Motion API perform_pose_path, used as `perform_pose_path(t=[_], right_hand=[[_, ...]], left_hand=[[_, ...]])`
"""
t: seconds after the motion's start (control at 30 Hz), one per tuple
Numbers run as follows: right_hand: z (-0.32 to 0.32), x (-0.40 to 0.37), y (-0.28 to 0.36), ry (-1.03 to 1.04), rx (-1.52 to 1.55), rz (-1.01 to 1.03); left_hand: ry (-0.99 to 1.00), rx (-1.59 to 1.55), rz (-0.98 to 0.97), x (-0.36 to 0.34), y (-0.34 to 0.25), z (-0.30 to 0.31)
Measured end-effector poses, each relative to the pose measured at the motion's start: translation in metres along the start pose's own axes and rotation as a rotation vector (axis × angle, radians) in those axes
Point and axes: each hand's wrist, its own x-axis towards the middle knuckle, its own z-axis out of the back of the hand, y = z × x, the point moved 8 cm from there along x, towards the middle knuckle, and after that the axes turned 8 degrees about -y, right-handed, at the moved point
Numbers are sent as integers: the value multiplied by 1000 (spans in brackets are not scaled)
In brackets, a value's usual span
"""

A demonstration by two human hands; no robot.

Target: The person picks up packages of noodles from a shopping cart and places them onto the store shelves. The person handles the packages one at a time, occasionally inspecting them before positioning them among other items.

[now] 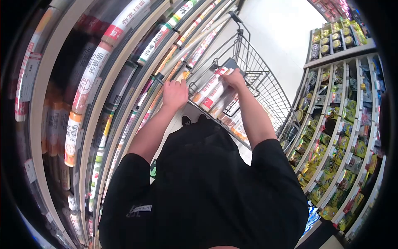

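A wire shopping cart point(265, 89) stands ahead of me, holding several long noodle packages point(211, 92) with white, red and orange wrapping. My right hand point(234, 79) reaches into the cart, its fingers bent at the upper end of a white-and-red package; whether it grips the package is hard to make out. My left hand point(175, 93) rests with curled fingers at the cart's near left edge, by the end of its handle bar. What lies under its palm is hidden.
Curved-looking shelves point(118, 89) with noodle packages point(89, 79) rise close on the left. On the right are racks of bagged snacks point(331, 124) and a shelf of jars point(336, 41). Pale floor point(273, 37) shows beyond the cart. My shoe point(186, 120) is below the left hand.
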Motion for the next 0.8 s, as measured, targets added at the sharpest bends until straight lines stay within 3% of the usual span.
perform_pose_path(t=[0.2, 0.33, 0.43, 0.53, 0.63, 0.8], right_hand=[[26, -53, 0, 176, 716, 207], [51, -88, 10, 241, 828, 321], [73, -105, 35, 196, 809, 457], [96, -134, 67, 209, 1030, 459], [105, -147, 102, 324, 1260, 527], [109, -168, 185, 521, 1306, 582]], left_hand=[[116, -35, 22, -7, 2, 0], [76, -192, 21, -3, 0, 25], [151, -450, -88, -9, -17, 32], [381, -811, 105, -10, -11, 58], [282, -1057, 263, -1, 17, 101], [108, -1047, 420, 6, 82, 198]])
